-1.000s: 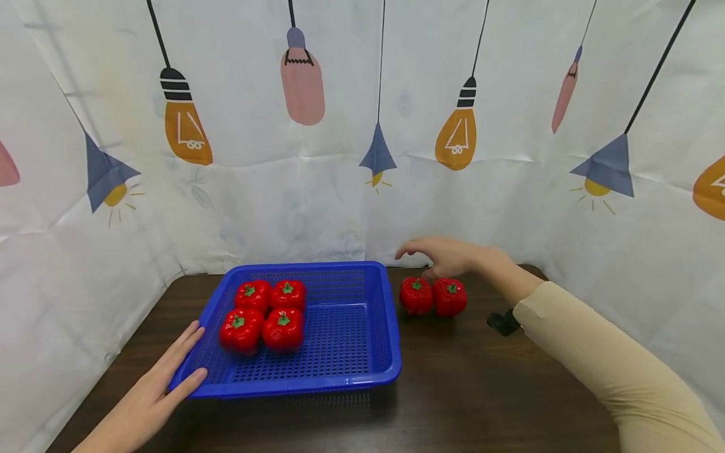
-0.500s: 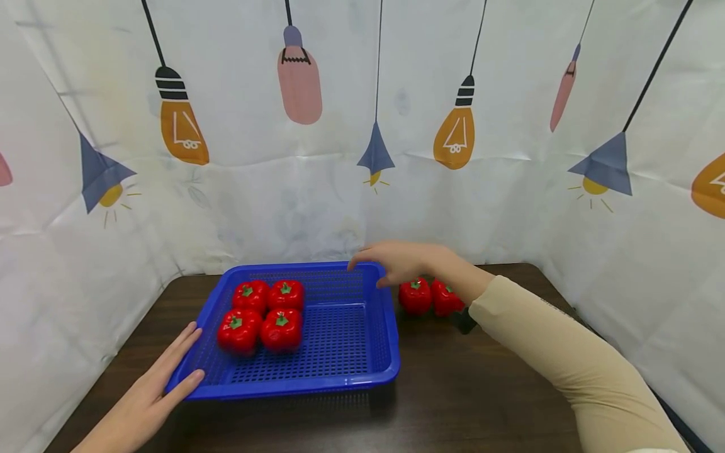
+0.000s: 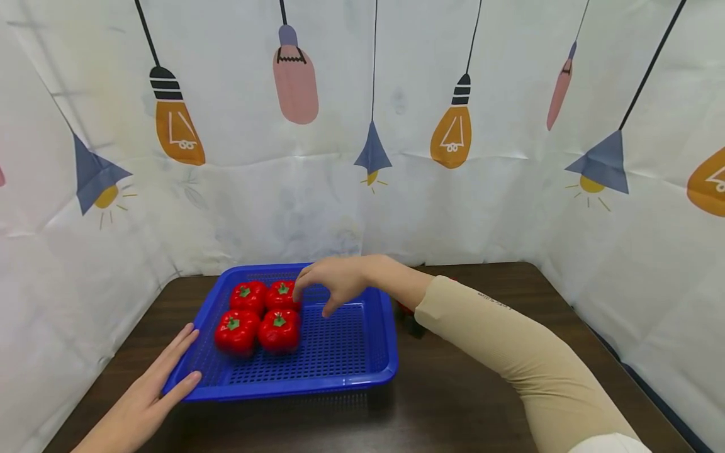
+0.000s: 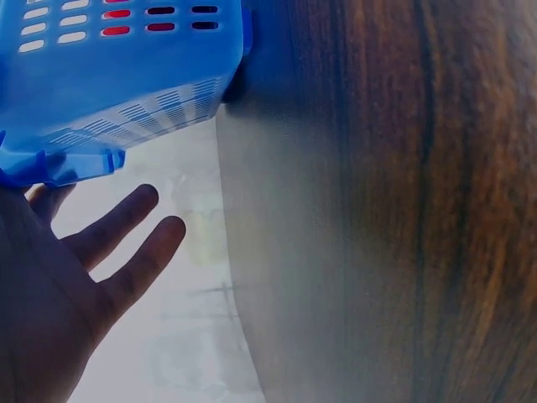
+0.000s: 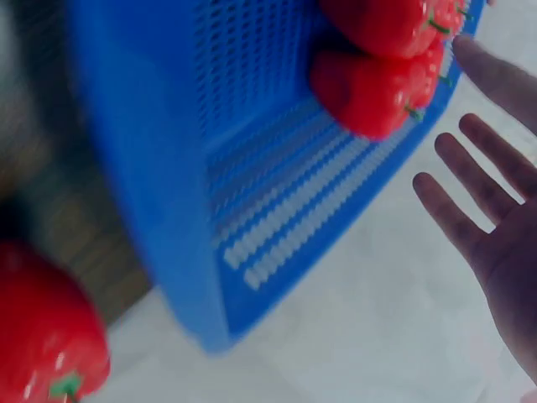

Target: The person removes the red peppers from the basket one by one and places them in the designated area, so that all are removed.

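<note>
A blue plastic basket (image 3: 294,388) with slotted walls holds several red bell peppers with green stems, bunched at its left: a front left pepper (image 3: 236,332), a front right pepper (image 3: 279,331), a back left pepper (image 3: 247,297) and a back right pepper (image 3: 280,294). My left hand (image 3: 148,396) rests on the basket's left rim, fingers straight and spread. Over the basket's back part is my right hand (image 3: 338,278), fingertips right by the back right pepper, nothing in its grip. In the right wrist view its fingers are spread apart.
Outside the basket on its right lies a red pepper (image 5: 42,327), mostly hidden by the right forearm in the head view. A dark wooden table (image 3: 453,390) carries everything. White cloth (image 3: 272,207) printed with lamps hangs behind and at both sides.
My right hand has moved left from above the peppers outside the basket to over the basket, beside the back right pepper. The left hand stays on the rim.
</note>
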### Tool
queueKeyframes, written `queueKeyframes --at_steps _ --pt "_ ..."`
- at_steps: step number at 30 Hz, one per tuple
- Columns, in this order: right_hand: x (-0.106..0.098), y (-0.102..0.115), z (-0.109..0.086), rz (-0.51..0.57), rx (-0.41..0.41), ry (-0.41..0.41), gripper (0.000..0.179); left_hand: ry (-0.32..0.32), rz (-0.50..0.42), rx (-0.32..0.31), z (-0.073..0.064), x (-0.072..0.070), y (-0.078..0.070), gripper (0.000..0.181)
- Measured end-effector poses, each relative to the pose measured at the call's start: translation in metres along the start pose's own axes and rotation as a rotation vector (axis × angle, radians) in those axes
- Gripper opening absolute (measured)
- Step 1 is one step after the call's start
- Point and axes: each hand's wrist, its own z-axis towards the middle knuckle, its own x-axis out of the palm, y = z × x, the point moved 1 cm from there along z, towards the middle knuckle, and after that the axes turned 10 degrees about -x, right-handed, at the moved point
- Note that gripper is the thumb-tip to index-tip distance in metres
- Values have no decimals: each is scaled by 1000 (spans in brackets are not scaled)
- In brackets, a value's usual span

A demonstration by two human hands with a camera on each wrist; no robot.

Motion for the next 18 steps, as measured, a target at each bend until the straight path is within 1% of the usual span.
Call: queueKeyframes --at_steps 4,7,14,18 --pt "8 3 21 42 -27 -7 58 -5 1 6 -1 1 1 71" --pt "13 5 33 64 -30 -15 59 -12 2 11 -1 1 2 71" --pt "22 8 48 82 -63 -9 55 -15 -7 26 0 -1 1 70" --pt "25 7 54 86 -85 -23 52 -21 -10 40 0 -1 0 70"
